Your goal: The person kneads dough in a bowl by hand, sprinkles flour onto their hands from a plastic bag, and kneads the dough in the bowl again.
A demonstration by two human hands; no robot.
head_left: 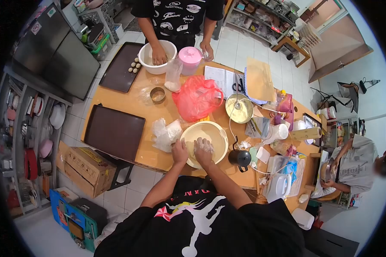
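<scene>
A cream bowl [220, 136] stands near the front edge of the wooden table [158, 112]. My left hand [179, 151] is at the bowl's left rim, its fingers closed on the edge. Inside the bowl, my right hand [203, 150] has flour-dusted fingers spread apart; what lies beneath them is hidden. Beside the bowl on the left is a clear plastic bag with white contents [167, 133]. A red plastic bag [197, 98] lies just behind the bowl, and a black kettle [239, 158] is on its right.
Across the table, a person [178, 19] has one hand in a white bowl [172, 50], near a pink lidded tub [190, 55]. Dark trays [115, 133] lie left, one holding several dough balls [135, 65]. Another person [356, 165] sits right, holding a bowl.
</scene>
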